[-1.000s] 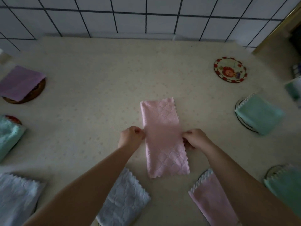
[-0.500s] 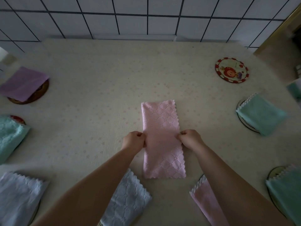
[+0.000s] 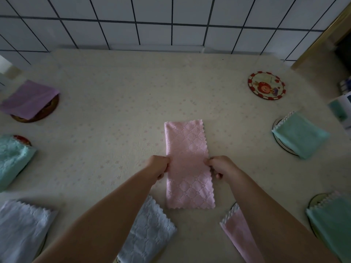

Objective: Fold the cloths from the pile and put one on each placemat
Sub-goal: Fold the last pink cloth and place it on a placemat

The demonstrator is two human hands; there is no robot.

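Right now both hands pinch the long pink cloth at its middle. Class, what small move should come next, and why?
Probably fold it in half across: the left hand and right hand pinch the pink cloth at mid-length, and it is still a long strip, unlike the squarer green cloth already set down.

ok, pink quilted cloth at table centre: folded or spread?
Folded: pink quilted cloth lies as a narrow strip, left hand and right hand pinching its long edges.
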